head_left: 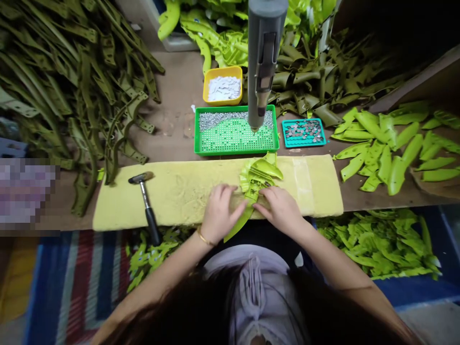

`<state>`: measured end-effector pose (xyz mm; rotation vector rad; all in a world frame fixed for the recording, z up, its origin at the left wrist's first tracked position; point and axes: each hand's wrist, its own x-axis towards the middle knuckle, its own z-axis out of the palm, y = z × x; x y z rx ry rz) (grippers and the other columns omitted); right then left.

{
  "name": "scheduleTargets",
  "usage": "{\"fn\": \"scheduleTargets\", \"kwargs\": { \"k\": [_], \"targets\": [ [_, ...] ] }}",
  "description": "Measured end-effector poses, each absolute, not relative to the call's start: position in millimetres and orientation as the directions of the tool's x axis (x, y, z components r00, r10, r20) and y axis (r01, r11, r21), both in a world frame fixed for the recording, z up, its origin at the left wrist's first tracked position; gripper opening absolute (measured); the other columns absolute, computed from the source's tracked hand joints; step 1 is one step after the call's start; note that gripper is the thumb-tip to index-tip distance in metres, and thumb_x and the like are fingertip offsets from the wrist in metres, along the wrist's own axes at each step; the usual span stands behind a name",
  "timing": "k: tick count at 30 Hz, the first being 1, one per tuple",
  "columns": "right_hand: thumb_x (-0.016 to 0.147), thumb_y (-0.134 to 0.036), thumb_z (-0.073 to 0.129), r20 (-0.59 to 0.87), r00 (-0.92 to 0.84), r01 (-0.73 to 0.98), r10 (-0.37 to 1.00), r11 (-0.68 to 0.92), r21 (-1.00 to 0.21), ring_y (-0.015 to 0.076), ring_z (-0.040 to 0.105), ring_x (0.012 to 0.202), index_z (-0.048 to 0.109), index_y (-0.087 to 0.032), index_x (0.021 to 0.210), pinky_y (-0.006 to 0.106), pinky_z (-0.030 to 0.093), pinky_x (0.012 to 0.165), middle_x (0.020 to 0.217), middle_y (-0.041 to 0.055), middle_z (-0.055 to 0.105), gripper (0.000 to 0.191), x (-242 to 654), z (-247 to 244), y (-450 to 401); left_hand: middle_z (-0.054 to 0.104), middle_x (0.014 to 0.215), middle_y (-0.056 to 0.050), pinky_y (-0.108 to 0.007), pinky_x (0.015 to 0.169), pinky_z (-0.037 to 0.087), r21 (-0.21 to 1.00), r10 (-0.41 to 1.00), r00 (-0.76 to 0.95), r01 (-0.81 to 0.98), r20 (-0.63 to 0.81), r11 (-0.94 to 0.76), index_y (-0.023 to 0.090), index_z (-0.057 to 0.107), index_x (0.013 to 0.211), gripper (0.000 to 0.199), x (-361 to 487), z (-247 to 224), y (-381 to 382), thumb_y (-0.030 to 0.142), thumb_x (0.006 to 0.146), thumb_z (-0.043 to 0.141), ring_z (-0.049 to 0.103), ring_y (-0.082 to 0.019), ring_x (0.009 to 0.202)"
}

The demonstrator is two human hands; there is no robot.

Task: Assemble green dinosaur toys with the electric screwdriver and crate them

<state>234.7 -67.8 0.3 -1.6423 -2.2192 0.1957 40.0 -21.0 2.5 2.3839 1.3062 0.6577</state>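
A lime-green plastic piece (259, 173) with ridges lies over the yellow padded mat (187, 191), its long curved tail reaching past the mat's front edge. My left hand (222, 213) holds it from the left, thumb and fingers around its narrow middle. On the other side my right hand (278, 208) pinches the same piece close to that middle. A hammer (146, 203) with a black handle rests on the left part of the mat. Above the piece hangs a grey electric screwdriver (265, 62), tip pointing down, touched by neither hand.
Behind the mat stand a green tray (233, 152) of small metal parts, a teal tray (305, 143) and a yellow bin (223, 101). Olive parts (82, 86) pile up at left, green pieces (391, 148) at right. Below the table edge is a blue crate (398, 287).
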Motion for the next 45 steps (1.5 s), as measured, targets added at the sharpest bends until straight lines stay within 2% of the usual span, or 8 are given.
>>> {"fn": "scheduleTargets", "kwargs": {
  "k": [4,8,14,18,21,30,40,45],
  "targets": [
    [0.095,-0.025,0.047,0.142,-0.294,0.891,0.945,0.324,-0.319,0.0207,0.064,0.081,0.065,-0.016,0.108,0.032,0.050,0.068,0.089,0.0081,0.069,0.024,234,7,-64,0.062,0.102,-0.014,-0.039,0.084,0.051,0.396,0.741,0.648,0.642,0.178,-0.657,0.011,0.052,0.124,0.039,12,-8,-50,0.033,0.091,0.055,0.058,-0.026,0.095],
    [0.092,-0.023,0.050,0.158,-0.176,0.884,0.972,0.227,-0.409,0.0168,0.063,0.074,0.066,-0.016,0.108,0.028,0.048,0.062,0.089,0.0070,0.068,0.024,237,12,-60,0.063,0.103,-0.014,-0.041,0.086,0.049,0.350,0.768,0.603,0.687,0.216,-0.637,0.013,0.060,0.115,0.028,10,0,-20,0.016,0.091,0.048,0.058,-0.026,0.097],
    [0.090,-0.021,0.053,0.305,-0.006,0.782,0.952,0.194,-0.592,0.0115,0.059,0.064,0.065,-0.018,0.093,0.024,0.047,0.059,0.082,0.0037,0.065,0.013,234,6,-55,0.069,0.094,-0.009,-0.036,0.083,0.053,0.671,0.784,0.529,0.456,0.324,-0.585,0.013,0.063,0.105,0.027,48,5,-5,0.034,0.088,0.064,0.064,-0.022,0.092],
    [0.091,-0.026,0.054,0.366,-0.066,0.830,0.928,0.254,-0.496,0.0168,0.063,0.081,0.065,-0.019,0.093,0.029,0.051,0.069,0.086,0.0064,0.067,0.013,234,2,-55,0.071,0.083,-0.004,-0.029,0.074,0.053,0.873,0.886,0.423,0.338,0.192,-0.351,0.017,0.067,0.090,0.013,68,-3,-10,0.029,0.088,0.063,0.066,-0.015,0.076],
    [0.092,-0.028,0.055,0.448,-0.126,0.847,0.885,0.331,-0.416,0.0195,0.064,0.094,0.065,-0.019,0.103,0.034,0.050,0.081,0.097,0.0084,0.071,0.017,236,-4,-52,0.073,0.085,-0.003,-0.027,0.073,0.053,0.932,0.911,0.389,0.263,0.134,-0.250,0.017,0.069,0.087,0.010,72,-5,-6,0.024,0.087,0.062,0.067,-0.014,0.075],
    [0.087,-0.018,0.062,0.630,-0.111,0.854,0.769,0.398,-0.336,0.0147,0.065,0.075,0.068,-0.019,0.093,0.030,0.046,0.071,0.079,0.0028,0.074,0.009,236,-19,-43,0.068,0.078,-0.002,-0.026,0.069,0.052,0.931,0.913,0.374,0.246,0.164,-0.268,0.017,0.065,0.081,0.006,75,-7,-1,0.023,0.083,0.066,0.063,-0.013,0.072],
    [0.088,-0.018,0.059,0.613,-0.142,0.856,0.777,0.407,-0.317,0.0152,0.066,0.073,0.069,-0.022,0.093,0.032,0.047,0.071,0.078,0.0024,0.075,0.012,238,-28,-44,0.064,0.082,-0.004,-0.031,0.077,0.051,0.920,0.877,0.450,0.248,0.166,-0.302,0.017,0.061,0.079,0.009,74,-8,4,0.022,0.086,0.061,0.061,-0.016,0.081],
    [0.085,-0.016,0.063,0.668,-0.122,0.831,0.734,0.444,-0.336,0.0151,0.065,0.076,0.067,-0.022,0.099,0.031,0.046,0.071,0.082,0.0033,0.075,0.016,238,-24,-43,0.066,0.092,-0.007,-0.035,0.085,0.053,0.909,0.848,0.508,0.264,0.153,-0.322,0.017,0.063,0.090,0.009,72,-7,11,0.025,0.089,0.059,0.063,-0.018,0.092]
  ]
}}
